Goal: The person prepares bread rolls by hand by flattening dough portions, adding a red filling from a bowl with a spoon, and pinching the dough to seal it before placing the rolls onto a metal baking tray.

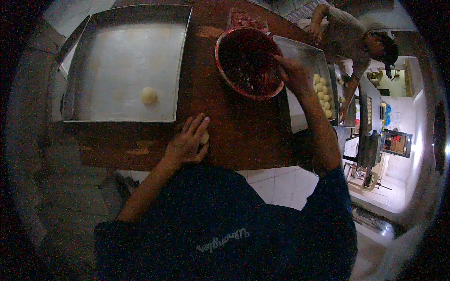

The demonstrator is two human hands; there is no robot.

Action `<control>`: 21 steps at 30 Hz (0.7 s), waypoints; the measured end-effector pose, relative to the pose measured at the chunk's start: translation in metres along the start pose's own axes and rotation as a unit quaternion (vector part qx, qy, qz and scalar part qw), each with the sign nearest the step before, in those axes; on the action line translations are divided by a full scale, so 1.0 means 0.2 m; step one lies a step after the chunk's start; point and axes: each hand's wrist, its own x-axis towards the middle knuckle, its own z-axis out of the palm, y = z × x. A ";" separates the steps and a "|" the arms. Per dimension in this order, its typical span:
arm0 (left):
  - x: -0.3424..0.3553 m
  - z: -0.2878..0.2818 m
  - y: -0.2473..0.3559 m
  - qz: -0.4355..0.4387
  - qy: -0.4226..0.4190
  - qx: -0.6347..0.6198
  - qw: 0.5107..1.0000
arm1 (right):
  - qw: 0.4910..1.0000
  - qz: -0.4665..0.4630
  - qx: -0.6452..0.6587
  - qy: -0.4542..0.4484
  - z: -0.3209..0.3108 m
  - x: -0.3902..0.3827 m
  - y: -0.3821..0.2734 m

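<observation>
My left hand rests low over the near part of the brown table, its fingers curved around a pale dough ball that shows beside the thumb. My right hand reaches over the right rim of a round red bowl holding a dark, glossy red mass. Its fingers are drawn together at the bowl's inner edge; what they hold, if anything, is too dark to make out. A single dough ball sits in the large metal tray at the left.
Right of the bowl, several dough balls line a second metal tray. Behind the bowl stands a clear container with reddish contents. A co-worker leans in at the far right, arm over another tray. The table's near edge lies by my body.
</observation>
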 end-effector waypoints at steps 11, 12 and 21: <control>-0.04 0.08 0.00 0.007 0.025 -0.047 0.999 | 0.958 -0.119 -0.073 -0.251 -0.06 0.03 0.08; -0.03 0.07 0.01 0.024 0.036 -0.044 0.998 | 0.968 -0.113 -0.009 -0.226 -0.10 0.01 0.06; -0.04 0.09 0.01 -0.022 0.032 0.018 0.999 | 0.971 -0.024 0.116 -0.210 -0.14 -0.01 0.00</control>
